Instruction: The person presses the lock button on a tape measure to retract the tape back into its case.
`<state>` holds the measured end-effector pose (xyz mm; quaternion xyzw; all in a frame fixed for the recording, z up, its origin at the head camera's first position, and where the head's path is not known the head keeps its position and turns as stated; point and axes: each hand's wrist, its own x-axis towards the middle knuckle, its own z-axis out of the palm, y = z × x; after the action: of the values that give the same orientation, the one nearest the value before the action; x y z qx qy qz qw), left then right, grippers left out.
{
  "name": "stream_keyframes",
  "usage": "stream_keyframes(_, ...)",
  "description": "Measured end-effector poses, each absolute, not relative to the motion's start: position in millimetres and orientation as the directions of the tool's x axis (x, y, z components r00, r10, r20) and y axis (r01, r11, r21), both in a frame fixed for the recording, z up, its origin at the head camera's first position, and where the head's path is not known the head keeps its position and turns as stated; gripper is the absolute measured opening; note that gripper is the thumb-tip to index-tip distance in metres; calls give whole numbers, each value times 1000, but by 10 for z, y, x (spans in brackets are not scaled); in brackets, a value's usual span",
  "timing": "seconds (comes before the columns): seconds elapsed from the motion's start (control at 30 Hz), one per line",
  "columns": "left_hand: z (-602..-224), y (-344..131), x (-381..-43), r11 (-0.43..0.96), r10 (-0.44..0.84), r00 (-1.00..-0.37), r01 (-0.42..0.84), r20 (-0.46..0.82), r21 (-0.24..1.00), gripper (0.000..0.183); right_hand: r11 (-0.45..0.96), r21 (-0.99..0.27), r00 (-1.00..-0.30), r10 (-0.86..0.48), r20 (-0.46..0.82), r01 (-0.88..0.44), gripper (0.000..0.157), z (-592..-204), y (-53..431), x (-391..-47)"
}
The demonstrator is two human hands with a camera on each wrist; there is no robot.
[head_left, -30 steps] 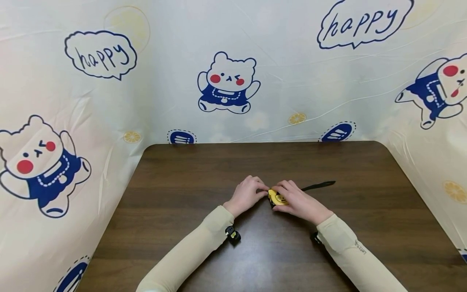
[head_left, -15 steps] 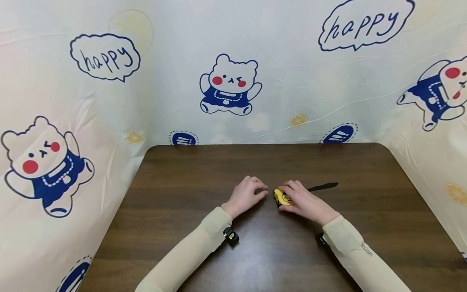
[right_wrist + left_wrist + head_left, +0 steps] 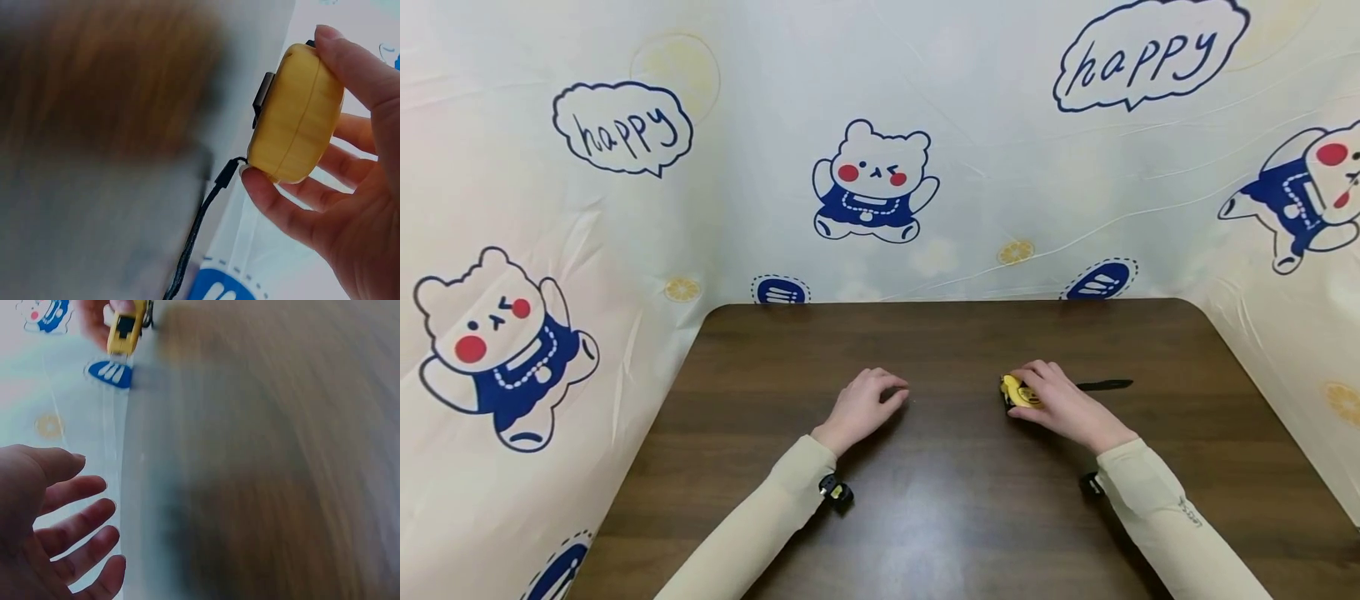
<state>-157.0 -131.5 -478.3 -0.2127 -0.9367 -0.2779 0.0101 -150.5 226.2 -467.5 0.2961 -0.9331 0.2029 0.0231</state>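
A yellow tape measure (image 3: 1017,392) with black trim is gripped between the thumb and fingers of my right hand (image 3: 1063,406), over the right half of the table. Its black wrist strap (image 3: 1107,385) trails away to the right. From the right wrist view, the rounded yellow casing (image 3: 297,119) shows a black clip (image 3: 263,99) on one side, and the strap cord (image 3: 194,225) hangs from its end. My left hand (image 3: 861,408) holds nothing, to the left of the tape measure and apart from it. In the left wrist view its fingers (image 3: 84,528) are spread and loosely bent.
The dark brown wooden table (image 3: 925,500) has rounded far corners. A pale curtain (image 3: 760,167) printed with bears and "happy" bubbles stands behind it and along both sides. A small black wrist camera (image 3: 837,493) sits at my left cuff.
Both hands were close together at the tape measure's front end. My left hand came off it and moved left, while my right hand carried the tape measure to the right.
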Motion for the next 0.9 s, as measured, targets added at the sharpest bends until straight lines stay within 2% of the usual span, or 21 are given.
stream_keyframes(0.47,-4653,-2076,-1611,808,222,-964,265,144,527,25,828,-343,-893,-439,96,-444,55,-4668,2617,-1625)
stream_keyframes(0.9,-4675,-2346,-1578,795,160,-974,222,158,565,28,843,-319,-899,-430,85,-433,56,-4653,2714,-1668)
